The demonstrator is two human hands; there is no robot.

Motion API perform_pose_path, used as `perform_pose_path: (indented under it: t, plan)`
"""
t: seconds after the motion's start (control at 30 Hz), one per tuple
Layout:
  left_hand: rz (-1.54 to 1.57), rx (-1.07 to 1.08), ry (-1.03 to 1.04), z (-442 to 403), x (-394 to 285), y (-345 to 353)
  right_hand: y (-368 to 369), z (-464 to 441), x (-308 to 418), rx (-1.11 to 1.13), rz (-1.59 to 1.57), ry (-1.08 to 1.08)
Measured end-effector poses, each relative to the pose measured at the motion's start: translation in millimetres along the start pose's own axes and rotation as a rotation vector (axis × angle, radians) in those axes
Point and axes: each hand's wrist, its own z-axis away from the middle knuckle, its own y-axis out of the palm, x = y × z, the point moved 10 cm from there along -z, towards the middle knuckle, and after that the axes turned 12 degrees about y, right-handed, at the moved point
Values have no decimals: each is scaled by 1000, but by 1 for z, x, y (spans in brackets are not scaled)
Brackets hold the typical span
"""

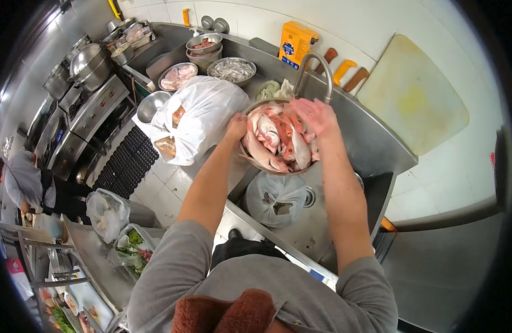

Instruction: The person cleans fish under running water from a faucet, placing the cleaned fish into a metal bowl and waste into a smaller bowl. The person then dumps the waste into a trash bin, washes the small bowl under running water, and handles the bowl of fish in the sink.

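Observation:
A round metal bowl [289, 173] heaped with whole reddish-pink fish [263, 152] stands at the sink under the curved faucet [329, 83]. My left hand [236, 127] is closed at the bowl's left edge, its fingertips partly hidden. Over the right side of the fish, my right hand [316, 115] is spread with fingers stretched out, holding nothing. Whether its palm touches the fish I cannot tell. In the sink basin below lies a translucent plastic bag [272, 201] with dark scraps, beside the drain [309, 197].
Left of the bowl sits a bulky white plastic bag [203, 114]. Bowls of pale meat [179, 76] and grey seafood [231, 69] stand behind it. Knives [356, 79] and a cutting board [414, 97] lean on the wall. Another person [31, 177] is at far left.

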Motion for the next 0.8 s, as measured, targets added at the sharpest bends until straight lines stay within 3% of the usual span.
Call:
perform_pose_path:
  t: [0.07, 0.23, 0.33, 0.47, 0.53, 0.57, 0.63, 0.67, 0.73, 0.8]
  plan:
    - [-36, -43, -13, 0, 3, -3, -1, -7, 2, 12, 156, 49]
    - [-178, -11, 41, 6, -15, -7, -16, 0, 28, -75, 370, -141]
    - [-146, 17, 31, -1, -1, -3, -10, 12, 33, -1, 535, -236]
    - [-281, -55, 61, 3, -12, -13, -24, 0, 34, -36, 622, -170]
    - [-180, 64, -1, 3, -5, -5, -39, -5, 48, -285, 859, -172]
    - [-197, 67, 4, 1, -6, -5, -38, -9, 55, -278, 843, -176]
    - [-199, 76, 11, 3, -6, -5, -54, -3, 90, -644, 1158, -281]
    - [-220, 89, 10, 2, -9, -6, -72, -16, 99, -645, 1133, -275]
    - [-147, 235, -79, 11, -12, 3, -82, -38, 120, -624, 1498, -614]
    - [-240, 183, -43, 16, -17, -4, -92, -53, 115, -571, 1567, -547]
